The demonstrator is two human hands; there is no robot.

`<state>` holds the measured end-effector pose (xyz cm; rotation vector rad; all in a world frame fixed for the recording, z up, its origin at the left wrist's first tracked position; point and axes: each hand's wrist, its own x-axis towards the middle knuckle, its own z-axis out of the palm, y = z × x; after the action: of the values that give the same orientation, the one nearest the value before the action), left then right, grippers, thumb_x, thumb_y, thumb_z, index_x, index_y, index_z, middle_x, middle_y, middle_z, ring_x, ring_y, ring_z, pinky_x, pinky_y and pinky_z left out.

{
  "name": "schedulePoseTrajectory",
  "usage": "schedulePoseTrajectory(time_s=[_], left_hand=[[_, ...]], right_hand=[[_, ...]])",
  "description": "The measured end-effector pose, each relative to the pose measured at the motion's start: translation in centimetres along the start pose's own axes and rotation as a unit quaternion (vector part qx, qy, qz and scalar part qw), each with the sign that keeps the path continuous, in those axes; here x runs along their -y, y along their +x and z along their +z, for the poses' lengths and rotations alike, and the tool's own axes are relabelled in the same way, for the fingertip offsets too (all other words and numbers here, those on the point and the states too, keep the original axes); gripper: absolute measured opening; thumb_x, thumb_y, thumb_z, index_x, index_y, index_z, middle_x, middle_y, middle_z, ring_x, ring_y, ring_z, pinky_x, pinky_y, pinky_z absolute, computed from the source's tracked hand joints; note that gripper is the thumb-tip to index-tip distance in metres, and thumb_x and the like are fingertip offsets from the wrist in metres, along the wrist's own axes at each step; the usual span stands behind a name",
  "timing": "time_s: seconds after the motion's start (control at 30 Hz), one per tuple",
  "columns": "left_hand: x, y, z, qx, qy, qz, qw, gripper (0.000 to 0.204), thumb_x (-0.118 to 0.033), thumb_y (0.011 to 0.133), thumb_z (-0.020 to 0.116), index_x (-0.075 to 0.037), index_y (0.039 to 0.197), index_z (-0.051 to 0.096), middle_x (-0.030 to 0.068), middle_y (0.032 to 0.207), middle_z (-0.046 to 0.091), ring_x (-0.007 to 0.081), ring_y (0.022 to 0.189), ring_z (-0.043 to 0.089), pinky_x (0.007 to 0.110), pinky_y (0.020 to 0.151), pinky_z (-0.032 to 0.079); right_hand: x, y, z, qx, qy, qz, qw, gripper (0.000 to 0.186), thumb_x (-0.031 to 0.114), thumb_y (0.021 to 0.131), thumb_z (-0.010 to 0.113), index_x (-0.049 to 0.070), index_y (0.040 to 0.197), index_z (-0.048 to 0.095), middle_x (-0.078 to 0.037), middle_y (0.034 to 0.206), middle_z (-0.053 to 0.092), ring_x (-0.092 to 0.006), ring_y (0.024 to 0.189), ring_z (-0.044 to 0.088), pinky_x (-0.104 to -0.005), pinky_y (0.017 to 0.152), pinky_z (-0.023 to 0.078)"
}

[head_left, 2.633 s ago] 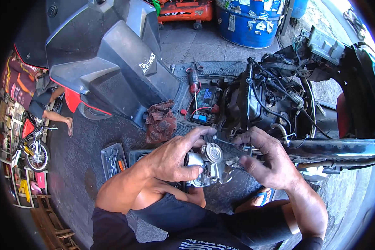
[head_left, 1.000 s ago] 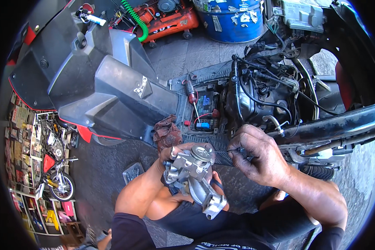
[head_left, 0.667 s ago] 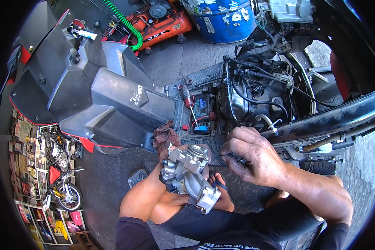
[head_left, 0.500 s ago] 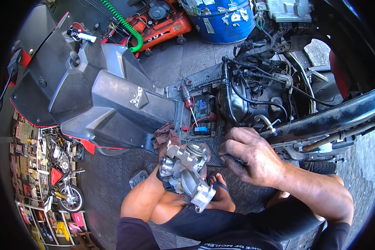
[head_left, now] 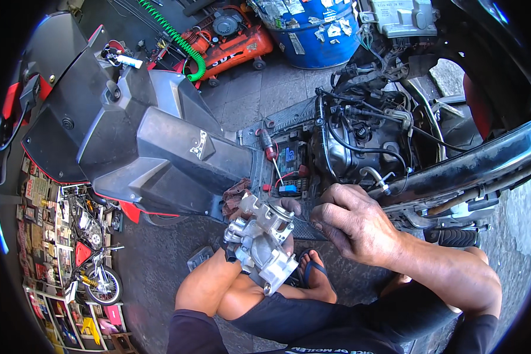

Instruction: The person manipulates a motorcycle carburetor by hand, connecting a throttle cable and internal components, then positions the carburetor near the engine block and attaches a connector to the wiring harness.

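My left hand [head_left: 291, 206] is wrapped round the underside of a silver metal throttle body [head_left: 261, 245], mostly hidden by it. The part is held tilted above my legs, flange toward the lower right. To its right, my right hand [head_left: 357, 224] is pinched on what looks like a thin cable running from the part's round pulley [head_left: 280, 215]. A crumpled rag [head_left: 233, 194] lies just beyond the part. Farther forward, a red-handled screwdriver [head_left: 270, 148] rests over a battery [head_left: 291, 158] in the scooter's footboard [head_left: 283, 121].
A detached dark body panel [head_left: 177, 147] lies at left. The scooter's exposed engine [head_left: 360, 141] and frame tube [head_left: 463, 177] are at right. Behind are an orange compressor [head_left: 236, 54] and blue drum [head_left: 312, 41]. A small motorbike [head_left: 91, 253] stands by shelving at far left; a tray [head_left: 199, 258] is on the floor.
Since the earliest frame the throttle body has been turned over, flange now downward, and my right fingers have closed into a pinch. In the last half second both hands have barely moved.
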<state>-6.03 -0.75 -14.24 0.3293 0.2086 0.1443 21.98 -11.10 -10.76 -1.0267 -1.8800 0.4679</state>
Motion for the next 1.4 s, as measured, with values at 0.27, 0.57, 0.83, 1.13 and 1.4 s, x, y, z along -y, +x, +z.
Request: schedulePoseTrajectory(time_s=[0.27,0.57,0.83,1.13,1.4], left_hand=[[-0.4,1.3,2.2,0.08,-0.085,0.009,0.993,0.086,-0.051,0.093,0.073,-0.001,0.151,0.033,0.0487,0.113,0.059,0.0585,0.101,0.069,0.058,0.079,0.063],[-0.8,1.0,2.9,0.008,0.085,0.075,0.993,0.077,-0.046,0.09,0.071,-0.002,0.145,0.041,0.0353,0.119,0.064,0.0408,0.099,0.072,0.046,0.081,0.061],[-0.4,0.1,3.6,-0.16,0.501,0.181,0.831,0.074,-0.041,0.086,0.069,-0.001,0.144,0.046,0.0109,0.123,0.064,0.0176,0.113,0.064,0.033,0.099,0.05],[0.7,0.0,6.9,-0.252,0.66,0.258,0.659,0.063,-0.033,0.094,0.061,0.003,0.144,0.045,0.0121,0.124,0.064,0.0189,0.115,0.061,0.036,0.103,0.047],[0.8,0.1,8.3,-0.295,0.659,0.209,0.659,0.063,-0.038,0.095,0.061,0.003,0.142,0.051,0.0133,0.12,0.066,0.0188,0.112,0.062,0.035,0.099,0.047]], right_hand=[[0.3,-0.1,0.2,-0.026,0.002,0.027,0.999,0.027,-0.001,0.081,0.074,0.005,0.106,0.068,-0.012,0.099,0.059,-0.0351,0.096,0.062,-0.0459,0.085,0.05],[0.6,0.6,-0.2,0.005,0.016,0.065,0.998,0.016,0.006,0.089,0.074,0.003,0.104,0.067,-0.014,0.098,0.062,-0.0366,0.094,0.065,-0.0463,0.083,0.052],[0.8,1.8,-2.3,0.074,0.127,0.143,0.979,0.026,0.016,0.095,0.068,-0.005,0.11,0.07,-0.024,0.103,0.068,-0.042,0.099,0.069,-0.0481,0.087,0.055],[0.8,1.0,-2.4,0.042,0.14,0.166,0.975,0.037,-0.006,0.091,0.061,-0.005,0.128,0.061,-0.027,0.118,0.07,-0.0426,0.114,0.069,-0.0461,0.095,0.058],[1.2,0.7,-1.7,0.032,0.125,0.168,0.977,0.043,-0.009,0.093,0.061,-0.002,0.134,0.053,-0.023,0.122,0.073,-0.0369,0.118,0.07,-0.0419,0.097,0.06]])
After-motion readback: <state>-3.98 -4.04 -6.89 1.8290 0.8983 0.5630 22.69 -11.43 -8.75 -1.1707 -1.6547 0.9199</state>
